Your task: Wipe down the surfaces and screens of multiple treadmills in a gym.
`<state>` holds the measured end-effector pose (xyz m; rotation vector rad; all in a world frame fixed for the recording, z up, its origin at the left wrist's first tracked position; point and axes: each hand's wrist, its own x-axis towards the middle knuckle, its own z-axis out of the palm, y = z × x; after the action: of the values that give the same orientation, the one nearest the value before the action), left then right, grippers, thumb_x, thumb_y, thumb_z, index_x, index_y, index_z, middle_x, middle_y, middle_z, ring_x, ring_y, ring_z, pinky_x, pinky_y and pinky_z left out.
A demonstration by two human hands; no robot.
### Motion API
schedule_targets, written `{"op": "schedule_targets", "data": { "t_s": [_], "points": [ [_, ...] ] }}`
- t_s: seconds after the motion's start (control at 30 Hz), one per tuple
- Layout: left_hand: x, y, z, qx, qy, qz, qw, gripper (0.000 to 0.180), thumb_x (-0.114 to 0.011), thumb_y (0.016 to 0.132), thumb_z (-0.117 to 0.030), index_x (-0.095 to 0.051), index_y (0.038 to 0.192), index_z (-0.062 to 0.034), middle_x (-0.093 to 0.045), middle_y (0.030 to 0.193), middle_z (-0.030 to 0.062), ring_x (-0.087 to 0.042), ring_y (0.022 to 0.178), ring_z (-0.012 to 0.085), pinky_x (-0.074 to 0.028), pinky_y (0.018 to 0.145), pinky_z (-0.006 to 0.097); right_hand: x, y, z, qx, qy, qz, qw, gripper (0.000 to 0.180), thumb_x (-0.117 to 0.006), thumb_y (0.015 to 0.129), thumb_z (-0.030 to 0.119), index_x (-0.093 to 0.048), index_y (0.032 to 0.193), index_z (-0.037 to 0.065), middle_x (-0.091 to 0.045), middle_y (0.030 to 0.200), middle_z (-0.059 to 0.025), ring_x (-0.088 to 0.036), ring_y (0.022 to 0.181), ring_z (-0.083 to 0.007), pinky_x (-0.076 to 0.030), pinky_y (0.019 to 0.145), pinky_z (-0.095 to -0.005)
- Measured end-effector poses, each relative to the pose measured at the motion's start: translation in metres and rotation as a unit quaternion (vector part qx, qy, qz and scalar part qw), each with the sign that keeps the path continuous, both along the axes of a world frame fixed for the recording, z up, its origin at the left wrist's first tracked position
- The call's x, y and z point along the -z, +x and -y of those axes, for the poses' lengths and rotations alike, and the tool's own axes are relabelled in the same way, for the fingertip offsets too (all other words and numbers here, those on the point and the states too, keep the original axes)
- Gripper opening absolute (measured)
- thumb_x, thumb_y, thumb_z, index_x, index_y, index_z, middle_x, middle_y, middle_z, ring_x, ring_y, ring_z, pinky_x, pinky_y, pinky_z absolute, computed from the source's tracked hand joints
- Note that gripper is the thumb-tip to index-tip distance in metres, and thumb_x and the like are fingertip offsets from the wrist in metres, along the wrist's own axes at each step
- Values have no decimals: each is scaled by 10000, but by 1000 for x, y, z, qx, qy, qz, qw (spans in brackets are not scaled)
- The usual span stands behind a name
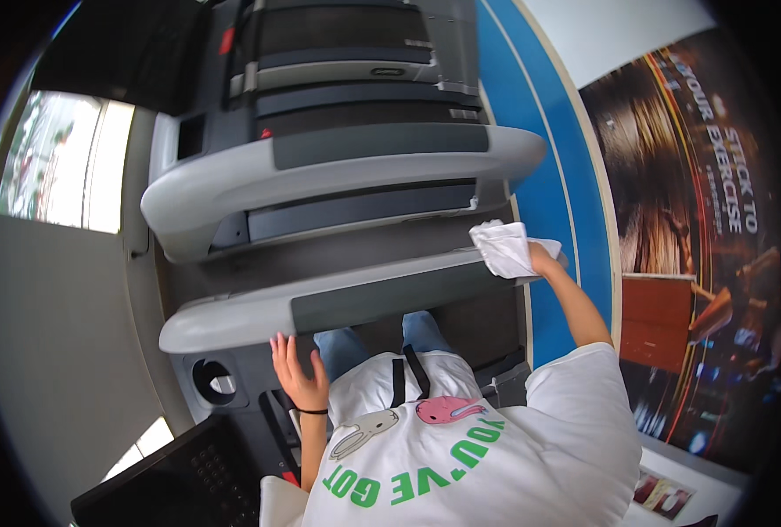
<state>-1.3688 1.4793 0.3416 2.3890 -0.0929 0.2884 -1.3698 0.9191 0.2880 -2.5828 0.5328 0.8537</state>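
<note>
My right hand [541, 259] is closed on a white cloth [503, 249], which lies against the right end of the nearer treadmill handrail [381, 292]. That rail is light grey with a dark grip section in its middle. My left hand [301, 376] is bare, its fingers stretched out and apart. It is just below the rail's left part; whether the fingertips touch the rail I cannot tell. A dark band circles the left wrist.
A second grey handrail [346, 162] runs beyond the first, with more treadmills behind it. A cup holder [216, 382] with something white inside and a black console [179, 479] are at lower left. Blue flooring [553, 176] and a poster wall [698, 246] stand to the right.
</note>
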Motion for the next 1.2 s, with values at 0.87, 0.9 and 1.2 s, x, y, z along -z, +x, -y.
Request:
{"op": "schedule_targets", "data": {
  "t_s": [0.87,0.9,1.2],
  "points": [
    [27,25,227,394,320,65,859,784,-682,691,-431,-407,1295,-14,-441,1325,170,-424,1221,315,-359,983,464,-27,-26,-151,-287,-59,412,863,855,-732,601,452,-447,1269,0,-447,1326,-149,-409,1242,-292,-328,1010,-448],
    [31,27,260,418,312,77,849,759,-684,680,-413,-426,1270,-12,-457,1299,174,-447,1192,307,-381,960,458,-37,-34,-123,-285,-80,376,878,847,-744,577,437,-468,1249,0,-451,1321,-148,-411,1238,-294,-327,1008,-447],
    [54,-12,398,428,276,151,847,587,-488,855,-357,-398,1322,-12,-445,1314,210,-437,1193,384,-384,933,504,-60,-75,-7,-234,-163,262,922,825,-719,653,394,-391,1330,57,-413,1374,-93,-355,1299,-274,-279,1045,-472]
  ]
}}
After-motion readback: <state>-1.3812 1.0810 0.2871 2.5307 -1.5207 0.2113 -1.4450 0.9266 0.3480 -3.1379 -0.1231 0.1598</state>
